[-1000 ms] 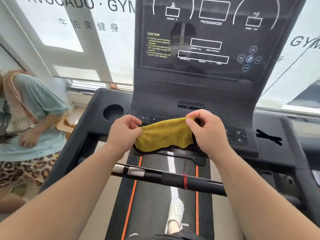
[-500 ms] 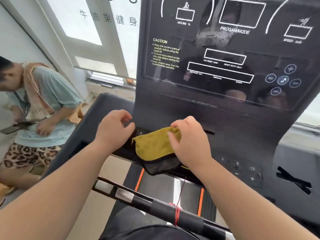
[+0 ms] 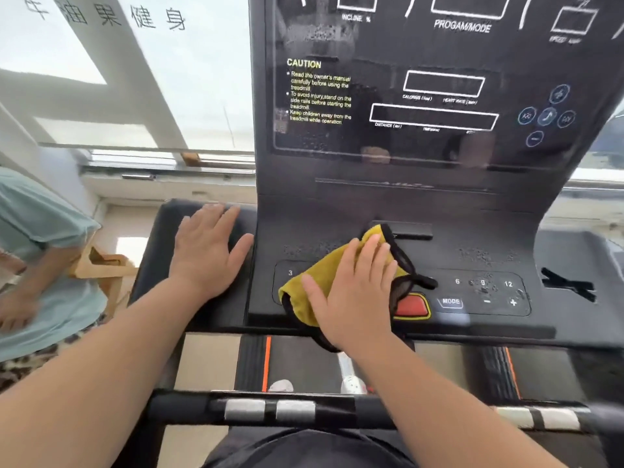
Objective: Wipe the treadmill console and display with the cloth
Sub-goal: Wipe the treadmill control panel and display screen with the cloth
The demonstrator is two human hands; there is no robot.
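Right hand (image 3: pixel 351 292), now flat with fingers spread, is pressing the cloth (image 3: pixel 324 275) onto the console (image 3: pixel 472 251), left hand (image 3: pixel 206 251) having let go and lying spread on the side tray (image 3: pixel 152 265) — wiping is starting.

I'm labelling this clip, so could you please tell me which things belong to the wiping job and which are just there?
Job: cloth, right hand flat on it, console, display, left hand flat on the side tray.
Just there: handlebar, belt, window, person nearby.

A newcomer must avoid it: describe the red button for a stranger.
On the treadmill console, below the dark display, find the MODE key. Just left of it, partly under the yellow cloth, is the red button. Only it is red with a yellow rim.
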